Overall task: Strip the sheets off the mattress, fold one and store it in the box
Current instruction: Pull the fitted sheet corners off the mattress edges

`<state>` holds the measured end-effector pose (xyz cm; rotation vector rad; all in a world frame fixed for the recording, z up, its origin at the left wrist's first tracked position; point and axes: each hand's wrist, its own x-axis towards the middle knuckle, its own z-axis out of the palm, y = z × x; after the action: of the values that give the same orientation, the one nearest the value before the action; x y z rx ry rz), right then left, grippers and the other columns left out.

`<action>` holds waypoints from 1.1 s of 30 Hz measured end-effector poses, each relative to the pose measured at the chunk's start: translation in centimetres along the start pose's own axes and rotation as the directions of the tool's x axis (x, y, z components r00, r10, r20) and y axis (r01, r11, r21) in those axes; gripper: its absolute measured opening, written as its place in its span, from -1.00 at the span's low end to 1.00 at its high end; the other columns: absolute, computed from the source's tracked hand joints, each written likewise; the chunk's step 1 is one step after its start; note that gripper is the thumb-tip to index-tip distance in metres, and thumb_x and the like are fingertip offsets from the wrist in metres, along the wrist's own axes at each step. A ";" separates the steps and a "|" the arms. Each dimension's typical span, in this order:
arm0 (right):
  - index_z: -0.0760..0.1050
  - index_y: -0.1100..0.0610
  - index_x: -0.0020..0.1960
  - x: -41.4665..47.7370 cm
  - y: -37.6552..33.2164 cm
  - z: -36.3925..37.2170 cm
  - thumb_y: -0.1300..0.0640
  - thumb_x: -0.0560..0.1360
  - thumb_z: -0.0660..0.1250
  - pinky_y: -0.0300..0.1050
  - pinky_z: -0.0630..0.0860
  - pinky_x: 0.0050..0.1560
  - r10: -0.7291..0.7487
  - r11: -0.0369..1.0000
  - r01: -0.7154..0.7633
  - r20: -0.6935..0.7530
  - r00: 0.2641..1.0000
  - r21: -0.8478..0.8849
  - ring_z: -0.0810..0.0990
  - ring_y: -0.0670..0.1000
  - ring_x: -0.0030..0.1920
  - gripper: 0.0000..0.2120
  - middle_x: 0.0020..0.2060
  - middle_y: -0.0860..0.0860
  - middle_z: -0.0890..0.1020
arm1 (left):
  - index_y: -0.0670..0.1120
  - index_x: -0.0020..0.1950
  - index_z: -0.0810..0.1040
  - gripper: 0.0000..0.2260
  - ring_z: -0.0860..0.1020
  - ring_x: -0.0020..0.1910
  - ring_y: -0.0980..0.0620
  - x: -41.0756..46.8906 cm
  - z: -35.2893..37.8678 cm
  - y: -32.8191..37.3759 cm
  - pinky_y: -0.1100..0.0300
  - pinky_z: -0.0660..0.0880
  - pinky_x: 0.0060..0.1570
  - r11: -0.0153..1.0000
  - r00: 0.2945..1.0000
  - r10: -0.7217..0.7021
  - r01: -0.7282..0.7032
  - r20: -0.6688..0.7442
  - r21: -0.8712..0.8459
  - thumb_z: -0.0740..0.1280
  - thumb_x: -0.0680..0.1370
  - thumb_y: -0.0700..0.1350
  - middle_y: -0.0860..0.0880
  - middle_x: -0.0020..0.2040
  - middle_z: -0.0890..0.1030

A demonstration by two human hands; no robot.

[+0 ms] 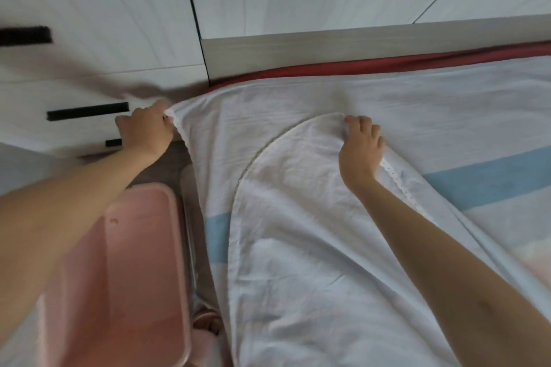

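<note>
Crumpled, lace-edged white sheet (298, 232) lies folded back over a blue-striped sheet (477, 185); pink box (125, 262), apparently lidded, stands just beside.

This is a bedroom in a home. A bed (447, 54), red along its far edge, fills the right side. It is spread with a pale striped sheet (477, 185) that has a blue band, and a wrinkled white sheet (298, 247) trimmed with lace lies over it. A pale wood-grain board (328, 45) runs along the bed's far edge. To the left stand white cabinet fronts (104, 9) with black bar handles (88, 111), like a wardrobe or drawers. A pink plastic box (125, 262) sits low, just beside the bed.
</note>
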<state>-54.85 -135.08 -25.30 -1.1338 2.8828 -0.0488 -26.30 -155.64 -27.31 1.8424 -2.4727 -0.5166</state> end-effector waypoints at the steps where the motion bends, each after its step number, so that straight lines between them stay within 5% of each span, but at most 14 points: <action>1: 0.30 0.11 0.38 -0.1 -0.4 0.0 0.46 0.47 0.14 -0.04 0.33 0.06 -0.012 1.000 0.012 0.029 1.000 -0.004 0.39 0.14 0.18 -0.47 0.28 0.10 0.38 | -0.14 0.14 0.49 -0.80 0.49 0.06 -0.27 0.2 -0.4 -0.3 -0.03 0.34 0.04 0.996 0.998 -0.051 0.049 -0.029 -0.076 0.13 0.60 -0.17 -0.26 0.02 0.58; 5: 0.21 0.10 0.43 0.5 -0.9 -0.5 0.41 0.53 0.12 -0.04 0.32 -0.23 0.146 0.979 -0.160 0.113 0.983 0.128 0.53 0.20 0.00 -0.49 0.31 0.12 0.33 | -0.12 0.20 0.46 -0.78 0.49 0.12 -0.20 1.3 -0.7 1.2 0.08 0.33 -0.10 0.916 0.959 -0.280 0.254 -0.040 -0.310 0.12 0.62 -0.14 -0.19 0.14 0.54; 9: 0.22 0.16 0.38 0.5 -0.6 -0.8 0.22 0.60 0.16 -0.06 0.34 -0.25 0.323 0.918 -0.347 0.146 0.935 0.190 0.56 0.25 0.01 -0.63 0.29 0.17 0.34 | -0.16 0.22 0.37 -0.76 0.37 0.25 -0.17 -0.7 0.0 3.8 -0.02 0.38 0.06 0.866 0.908 -0.408 0.355 -0.089 -0.353 0.21 0.56 -0.17 -0.19 0.27 0.38; 11: 0.21 0.16 0.36 0.2 0.1 -0.9 0.17 0.58 0.20 -0.09 0.35 -0.24 0.396 0.872 -0.415 0.124 0.910 0.260 0.56 0.24 0.03 -0.62 0.29 0.17 0.34 | -0.18 0.23 0.40 -0.70 0.36 0.24 -0.19 -3.5 0.5 6.2 -0.02 0.35 0.13 0.946 0.968 -0.138 0.065 -0.211 -0.317 0.28 0.52 -0.15 -0.20 0.25 0.40; 14: 0.21 0.16 0.36 -0.9 1.6 -1.0 0.27 0.55 0.18 -0.08 0.31 -0.26 0.443 0.861 -0.446 0.073 0.894 0.244 0.57 0.26 -0.01 -0.60 0.28 0.17 0.34 | -0.12 0.28 0.43 -0.64 0.43 0.19 -0.19 -8.7 2.1 10.0 -0.02 0.31 0.13 0.882 0.915 0.401 -0.397 -0.038 -0.254 0.32 0.51 -0.06 -0.16 0.23 0.47; 17: 0.19 0.16 0.36 -2.6 4.1 -1.3 0.35 0.50 0.19 -0.06 0.29 -0.28 0.522 0.832 -0.524 0.062 0.851 0.182 0.58 0.28 -0.06 -0.54 0.26 0.18 0.31 | 0.01 0.33 0.39 -0.59 0.27 0.36 -0.14 -11.4 4.4 12.6 0.00 0.21 0.22 0.867 0.854 0.497 -0.484 0.153 -0.118 0.33 0.49 -0.07 -0.09 0.41 0.30; 23: 0.21 0.18 0.34 -7.2 11.0 -1.6 0.37 0.48 0.15 -0.03 0.34 -0.28 0.707 0.700 -0.693 -0.028 0.707 0.174 0.58 0.28 -0.09 -0.56 0.30 0.19 0.25 | 0.06 0.28 0.31 -0.44 -0.08 0.50 -0.18 -11.4 5.8 16.6 -0.11 0.02 0.38 0.949 0.901 0.314 -0.302 0.299 -0.086 0.31 0.37 -0.35 -0.13 0.53 -0.11; 28: 0.36 0.19 0.17 -10.3 15.9 -1.5 0.17 0.60 0.09 -0.09 0.26 -0.18 0.894 0.392 -0.821 0.040 0.447 0.416 0.51 0.16 -0.11 -0.80 0.14 0.11 0.44 | -0.04 0.29 0.33 -0.44 0.21 0.34 -0.19 -11.0 6.5 17.7 0.00 0.13 0.29 0.990 0.965 0.126 -0.106 0.229 -0.096 0.29 0.33 -0.39 -0.16 0.33 0.26; 33: 0.25 0.03 -0.11 -8.5 17.5 -3.0 0.20 0.61 0.00 -0.16 0.39 -0.46 0.861 0.233 -0.585 0.114 0.495 0.777 0.45 0.00 -0.52 -0.84 -0.17 0.10 0.54 | -0.12 0.22 0.45 -0.56 0.34 0.25 -0.25 -10.8 7.4 16.9 0.00 0.19 0.25 0.969 0.986 0.146 -0.125 0.085 -0.215 0.24 0.38 -0.41 -0.24 0.21 0.43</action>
<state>-60.69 -116.42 -22.89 0.5314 2.7557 -1.3657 -40.22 -139.45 -27.76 1.5951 -2.4708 -0.8447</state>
